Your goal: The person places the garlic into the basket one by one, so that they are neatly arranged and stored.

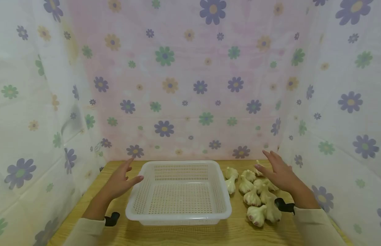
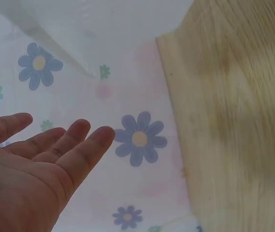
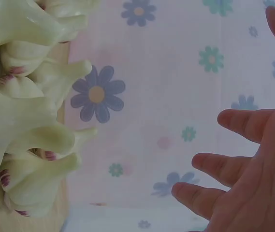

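A white plastic basket (image 1: pixel 178 216) with a slotted floor stands in the middle of the table, with nothing inside. My left hand (image 1: pixel 120 181) hovers by its left rim, fingers spread and thumb toward the basket. In the left wrist view, the left hand (image 2: pixel 36 169) shows its bare palm. To the basket's right lies a heap of garlic bulbs (image 1: pixel 252 197), pale with purplish root ends. Over the heap's far right side, my right hand (image 1: pixel 281 176) is held with fingers extended, holding nothing. The right wrist view has the garlic bulbs (image 3: pixel 26 111) opposite the right hand (image 3: pixel 253 174).
The wooden table (image 1: pixel 166 235) is bounded at the back by a pink flowered curtain (image 1: pixel 184 68). Pale flowered curtains also close in the left (image 1: pixel 24 119) and right (image 1: pixel 341 130) sides. Black straps sit at both wrists.
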A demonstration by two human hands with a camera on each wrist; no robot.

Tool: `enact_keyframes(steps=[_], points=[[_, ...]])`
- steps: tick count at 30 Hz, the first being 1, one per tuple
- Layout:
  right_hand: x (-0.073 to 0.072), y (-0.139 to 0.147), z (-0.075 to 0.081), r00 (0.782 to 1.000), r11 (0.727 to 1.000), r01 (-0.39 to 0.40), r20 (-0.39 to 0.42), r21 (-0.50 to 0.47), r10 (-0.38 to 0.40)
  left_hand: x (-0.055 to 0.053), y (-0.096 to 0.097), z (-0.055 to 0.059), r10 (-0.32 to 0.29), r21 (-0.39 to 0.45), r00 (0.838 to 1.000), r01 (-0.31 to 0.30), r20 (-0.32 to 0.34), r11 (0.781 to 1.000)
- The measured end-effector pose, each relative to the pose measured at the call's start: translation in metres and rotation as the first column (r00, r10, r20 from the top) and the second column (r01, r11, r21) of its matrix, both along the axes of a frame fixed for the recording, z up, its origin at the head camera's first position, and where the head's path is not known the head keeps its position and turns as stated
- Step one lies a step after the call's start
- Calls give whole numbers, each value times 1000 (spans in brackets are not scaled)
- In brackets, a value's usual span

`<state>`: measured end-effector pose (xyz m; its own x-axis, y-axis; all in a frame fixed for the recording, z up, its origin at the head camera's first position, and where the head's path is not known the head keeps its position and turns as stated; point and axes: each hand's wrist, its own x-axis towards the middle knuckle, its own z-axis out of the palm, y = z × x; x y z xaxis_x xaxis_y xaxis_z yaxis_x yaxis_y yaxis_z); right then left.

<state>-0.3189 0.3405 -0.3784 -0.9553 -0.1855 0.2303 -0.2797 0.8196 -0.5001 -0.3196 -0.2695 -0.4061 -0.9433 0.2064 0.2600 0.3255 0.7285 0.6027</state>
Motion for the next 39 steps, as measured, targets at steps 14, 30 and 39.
enact_keyframes(steps=[14, 30, 39], points=[[10, 40, -24, 998, 971, 64, 43, -231, -56, -10, 16, -23, 45, 200, 995, -62, 90, 978], [4, 69, -70, 981, 932, 176, 131, -318, -140, -15, 35, -38, 118, 362, 978, -175, 173, 916], [-4, 77, -103, 967, 872, 221, 213, -436, -138, -15, 42, -39, 138, 315, 984, -168, 116, 934]])
